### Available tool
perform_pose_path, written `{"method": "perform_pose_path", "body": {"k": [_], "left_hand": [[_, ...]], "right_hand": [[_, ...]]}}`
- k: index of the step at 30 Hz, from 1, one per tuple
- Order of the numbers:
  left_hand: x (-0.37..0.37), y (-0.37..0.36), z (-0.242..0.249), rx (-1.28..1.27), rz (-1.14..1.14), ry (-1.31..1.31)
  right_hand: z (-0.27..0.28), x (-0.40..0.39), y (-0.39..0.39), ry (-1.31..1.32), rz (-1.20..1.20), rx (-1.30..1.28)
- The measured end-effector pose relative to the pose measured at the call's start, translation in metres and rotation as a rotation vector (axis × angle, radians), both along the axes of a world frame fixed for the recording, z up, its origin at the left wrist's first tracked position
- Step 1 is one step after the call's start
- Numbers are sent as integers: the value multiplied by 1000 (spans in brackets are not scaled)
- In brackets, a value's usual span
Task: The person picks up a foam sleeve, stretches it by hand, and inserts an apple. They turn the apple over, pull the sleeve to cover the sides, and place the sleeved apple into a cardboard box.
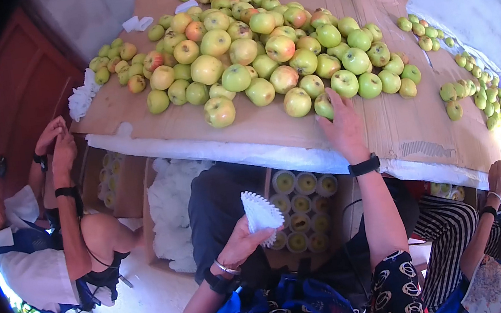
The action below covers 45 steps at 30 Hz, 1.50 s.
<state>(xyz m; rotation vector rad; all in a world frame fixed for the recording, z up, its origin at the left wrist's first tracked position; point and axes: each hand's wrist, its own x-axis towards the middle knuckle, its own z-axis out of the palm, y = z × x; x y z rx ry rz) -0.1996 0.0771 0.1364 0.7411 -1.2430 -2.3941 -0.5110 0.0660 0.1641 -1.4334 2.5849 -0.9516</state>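
My left hand (241, 242) pinches a white foam net sleeve (261, 211), its wide end fanned upward, above my lap. At the table's front edge, my right hand (346, 129) has its fingers and thumb around a green apple (323, 108). That apple still sits on the cardboard beside a large heap of green and reddish apples (243, 51). Some apples have brown marks. Below the table edge, an open box (347, 207) holds apples in foam sleeves, in rows. Left of my knee is a pile of white foam sleeves (178, 199).
Cardboard (285, 131) covers the table, and a padded white edge (211, 150) runs along its front. More foam sleeves (83, 97) lie at the left corner. One person (65, 182) sits at left, others (478, 246) at right, near further apples (491, 100). Another box (125, 196) stands below left.
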Motion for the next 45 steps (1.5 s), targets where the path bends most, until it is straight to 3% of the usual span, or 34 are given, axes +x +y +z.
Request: {"method": "perform_pose_path", "body": {"k": [2, 4, 5, 7, 8, 11, 12, 14, 15, 17, 28, 35, 39, 41, 44, 45], "left_hand": [[-1, 0, 0, -14, -32, -24], [-1, 0, 3, -3, -22, -19], [-1, 2, 4, 12, -15, -29], [-1, 3, -5, -35, -8, -19], [-1, 4, -10, -78, 3, -11], [-3, 10, -8, -153, 21, -79], [-3, 10, -11, -138, -2, -53], [-1, 14, -7, -143, -53, -18], [0, 13, -6, -148, -45, -30], [2, 20, -8, -219, -141, -24], [-2, 20, -8, -160, -165, -106], [-1, 16, -27, -399, -199, -267], [-3, 18, -17, -339, -176, -178], [-1, 16, -20, -507, -192, -298], [-6, 18, -14, -566, -61, -177], [-7, 18, -13, -566, 57, -134]], "right_hand": [[-7, -9, 4, -63, 65, -112], [-6, -6, 22, -265, 202, -445], [-3, 0, 37, -262, 203, -442], [26, 27, 67, -1187, 250, -551], [29, 36, 77, -1189, 245, -557], [19, 64, 109, -1534, 475, -682], [14, 76, 116, -1549, 468, -679], [6, 103, 123, -1885, 352, -793], [-1, 109, 126, -1935, 446, -801], [-14, 120, 133, -1941, 422, -780], [-20, 123, 159, -1604, 398, -641], [-37, 139, 153, -1798, 386, -596], [-42, 144, 148, -1883, 301, -559], [-44, 146, 145, -1939, 260, -607], [-54, 145, 141, -1930, 203, -746], [-61, 144, 139, -1876, 46, -709]]}}
